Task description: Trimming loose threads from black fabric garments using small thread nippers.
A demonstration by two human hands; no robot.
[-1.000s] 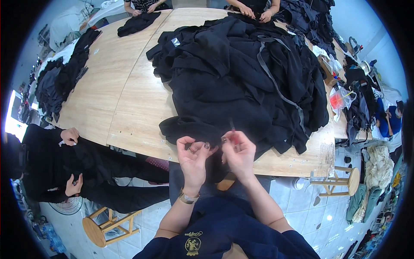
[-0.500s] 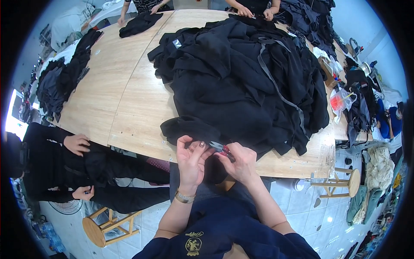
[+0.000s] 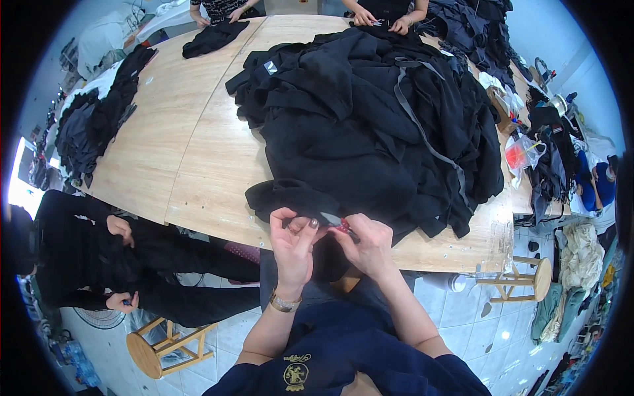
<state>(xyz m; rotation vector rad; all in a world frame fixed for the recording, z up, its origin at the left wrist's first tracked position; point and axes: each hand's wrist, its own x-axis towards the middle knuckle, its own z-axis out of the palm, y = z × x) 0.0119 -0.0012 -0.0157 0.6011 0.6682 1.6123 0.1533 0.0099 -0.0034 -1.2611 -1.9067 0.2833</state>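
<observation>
Jutting beside the left hand (image 3: 292, 249), one pair of red-handled snips (image 3: 331, 218) is gripped in the right hand (image 3: 368, 243); the left's grasp I can't tell.

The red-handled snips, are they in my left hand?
No, your right hand holds the snips, their blades pointing toward your left hand.

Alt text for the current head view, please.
The wearer's right hand holds small red-handled metal snips beside the left hand, at the near edge of a large heap of black fabric on a pale wooden table. Another person in black is at left.
</observation>
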